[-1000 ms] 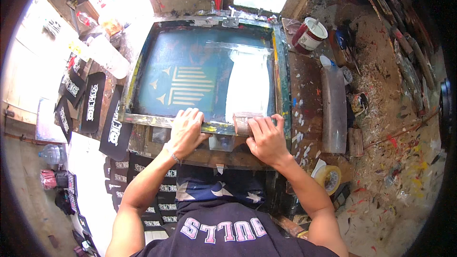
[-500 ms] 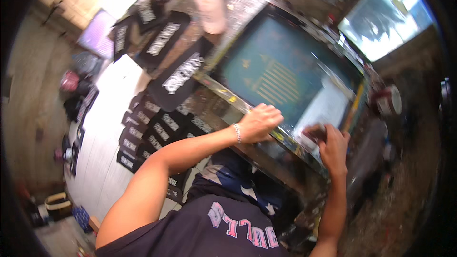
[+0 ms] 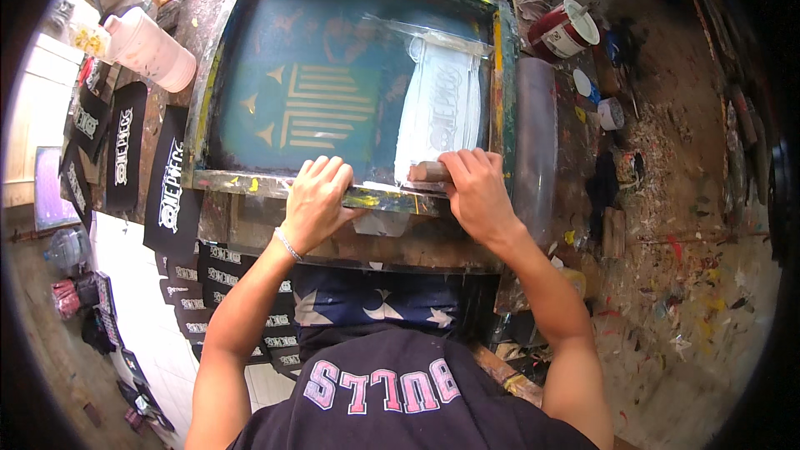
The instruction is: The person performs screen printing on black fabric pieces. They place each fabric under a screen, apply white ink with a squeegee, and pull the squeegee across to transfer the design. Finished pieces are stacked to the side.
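My left hand (image 3: 318,198) grips the front rail of a paint-stained screen frame (image 3: 202,117), fingers curled over it. The blue-green mesh (image 3: 250,42) shows pale striped and triangular stencil shapes. On its right side lies a band of white ink (image 3: 408,100), with lettering visible through it. My right hand (image 3: 482,192) holds a wooden-handled squeegee (image 3: 429,172) at the near end of that band, just inside the front rail; its blade is hidden. Black printed pieces (image 3: 125,146) lie left of the frame.
A red-and-white can (image 3: 563,29) and a clear, long rolled sheet (image 3: 536,150) sit right of the frame. A pink-white plastic jug (image 3: 150,50) stands at the back left. More printed pieces (image 3: 217,300) lie below on the left. The floor (image 3: 675,317) is paint-spattered.
The view swung and has come back, with the frame higher in it. The white ink band looks thinner now, with lettering showing through. Both hands stay on rail and squeegee.
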